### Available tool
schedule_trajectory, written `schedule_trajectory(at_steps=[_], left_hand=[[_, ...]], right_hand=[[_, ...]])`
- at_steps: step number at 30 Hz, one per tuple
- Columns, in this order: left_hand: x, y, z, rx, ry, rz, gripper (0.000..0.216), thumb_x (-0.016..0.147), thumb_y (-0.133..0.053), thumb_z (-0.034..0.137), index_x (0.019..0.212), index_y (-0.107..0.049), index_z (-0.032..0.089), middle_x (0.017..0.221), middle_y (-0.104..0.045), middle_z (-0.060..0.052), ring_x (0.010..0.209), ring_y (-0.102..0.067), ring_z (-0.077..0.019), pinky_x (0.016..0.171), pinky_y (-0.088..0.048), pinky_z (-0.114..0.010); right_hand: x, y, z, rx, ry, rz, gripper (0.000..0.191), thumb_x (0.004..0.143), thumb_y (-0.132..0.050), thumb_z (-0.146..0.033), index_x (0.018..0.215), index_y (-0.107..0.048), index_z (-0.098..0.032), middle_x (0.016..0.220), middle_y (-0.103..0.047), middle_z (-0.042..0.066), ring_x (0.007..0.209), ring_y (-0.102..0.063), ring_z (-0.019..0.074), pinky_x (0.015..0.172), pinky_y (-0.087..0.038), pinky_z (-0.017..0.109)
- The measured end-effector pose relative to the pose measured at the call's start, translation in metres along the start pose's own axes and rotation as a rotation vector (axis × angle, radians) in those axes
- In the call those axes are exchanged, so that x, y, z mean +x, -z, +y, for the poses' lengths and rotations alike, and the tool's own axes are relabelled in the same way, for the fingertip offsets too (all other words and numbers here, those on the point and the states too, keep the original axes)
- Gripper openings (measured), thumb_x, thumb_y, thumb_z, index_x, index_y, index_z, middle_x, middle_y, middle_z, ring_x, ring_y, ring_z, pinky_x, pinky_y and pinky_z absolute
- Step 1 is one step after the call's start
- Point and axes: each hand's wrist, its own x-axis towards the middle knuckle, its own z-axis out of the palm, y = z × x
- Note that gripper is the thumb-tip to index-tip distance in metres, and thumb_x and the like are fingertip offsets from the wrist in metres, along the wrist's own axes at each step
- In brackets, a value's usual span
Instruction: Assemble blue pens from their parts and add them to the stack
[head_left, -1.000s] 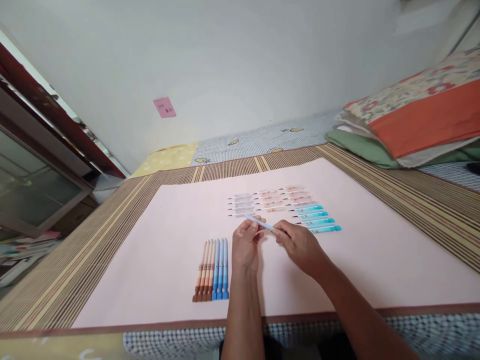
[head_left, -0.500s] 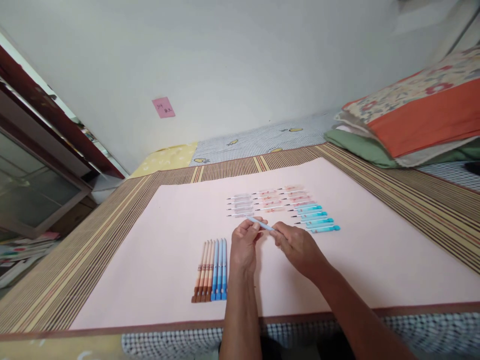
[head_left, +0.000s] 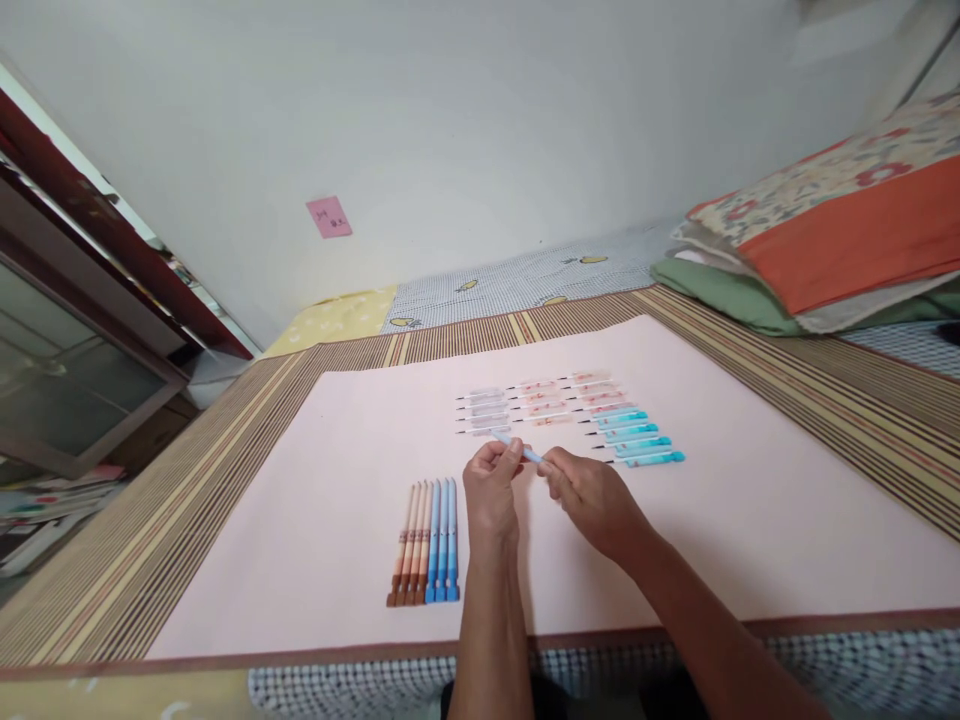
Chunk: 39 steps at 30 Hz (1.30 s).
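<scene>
Both of my hands pinch one pale blue pen (head_left: 525, 453) just above a pink sheet (head_left: 315, 500). My left hand (head_left: 491, 490) grips its left part and my right hand (head_left: 589, 495) grips its right end. To the left lies a tight row of several assembled pens (head_left: 426, 540), some brown-orange and some blue. Beyond my hands lie rows of pen parts: clear caps (head_left: 484, 410), thin pink-printed refills (head_left: 559, 398) and turquoise barrels (head_left: 637, 438).
The pink sheet lies on a striped woven mat (head_left: 135, 540). Folded bedding with an orange band (head_left: 840, 240) is stacked at the right. A pink note (head_left: 328, 216) sticks on the white wall. A dark-framed window or cabinet (head_left: 67, 350) stands at the left.
My hands have drawn a little closer together along the blue pen, so less of it shows between them. The laid-out rows have not moved.
</scene>
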Motion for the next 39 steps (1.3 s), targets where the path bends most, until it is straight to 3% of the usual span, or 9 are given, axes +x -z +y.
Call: schedule_trajectory(at_steps=[8,11,17,22,27,34,39], left_hand=[[-0.001,0.005,0.005,0.017,0.014,-0.164,0.024,0.073,-0.078,0.035,0.084,-0.073,0.014,0.084,-0.072,-0.008,0.076,-0.063,-0.0152,0.074,-0.045,-0.026],[0.000,0.005,0.005,-0.113,0.073,-0.116,0.025,0.067,-0.083,0.033,0.071,-0.069,0.013,0.077,-0.070,-0.006,0.066,-0.060,-0.0111,0.065,-0.045,-0.023],[0.008,0.012,0.004,-0.396,0.181,0.066,0.026,0.061,-0.088,0.025,0.071,-0.067,0.012,0.068,-0.065,-0.001,0.057,-0.056,-0.0065,0.057,-0.044,-0.018],[0.011,0.018,0.000,-0.497,0.186,0.064,0.020,0.068,-0.083,0.021,0.071,-0.066,0.013,0.069,-0.064,-0.001,0.058,-0.056,-0.0069,0.057,-0.045,-0.018],[0.012,0.019,0.000,-0.504,0.198,0.016,0.021,0.068,-0.084,0.021,0.072,-0.065,0.013,0.069,-0.063,0.000,0.059,-0.055,-0.0065,0.058,-0.044,-0.018],[0.011,0.018,-0.002,-0.505,0.166,-0.047,0.026,0.062,-0.087,0.025,0.070,-0.066,0.011,0.068,-0.062,0.000,0.060,-0.054,-0.0066,0.058,-0.043,-0.018],[0.009,0.018,0.000,-0.484,0.176,-0.049,0.026,0.065,-0.085,0.024,0.083,-0.072,0.011,0.076,-0.068,-0.004,0.068,-0.061,-0.0097,0.065,-0.047,-0.020]], right_hand=[[-0.001,-0.003,0.007,0.292,-0.099,-0.079,0.038,0.098,-0.039,-0.046,0.076,-0.058,-0.021,0.058,-0.058,-0.004,0.047,-0.051,0.0118,0.050,-0.039,0.024],[0.001,-0.001,0.010,0.493,-0.090,-0.128,0.042,0.097,-0.041,-0.051,0.080,-0.063,-0.018,0.066,-0.062,-0.001,0.052,-0.055,0.0121,0.053,-0.044,0.026],[0.001,0.015,0.020,0.824,-0.114,-0.220,0.052,0.095,-0.044,-0.056,0.121,-0.063,-0.015,0.098,-0.072,0.012,0.077,-0.067,0.0188,0.076,-0.054,0.037],[-0.001,0.015,0.017,0.912,-0.098,-0.336,0.047,0.082,-0.070,-0.043,0.124,-0.063,-0.021,0.106,-0.070,0.010,0.084,-0.067,0.0197,0.081,-0.053,0.039],[0.001,0.007,0.013,1.000,-0.057,-0.347,0.054,0.076,-0.077,-0.042,0.125,-0.062,-0.022,0.099,-0.071,0.008,0.081,-0.067,0.0183,0.079,-0.053,0.037],[-0.002,0.002,0.011,1.044,-0.069,-0.358,0.055,0.071,-0.082,-0.039,0.121,-0.065,-0.022,0.098,-0.072,0.007,0.087,-0.068,0.0200,0.088,-0.053,0.040],[0.000,0.001,0.017,1.016,-0.059,-0.363,0.068,0.064,-0.087,-0.040,0.125,-0.062,-0.022,0.106,-0.070,0.010,0.095,-0.067,0.0229,0.087,-0.054,0.041]])
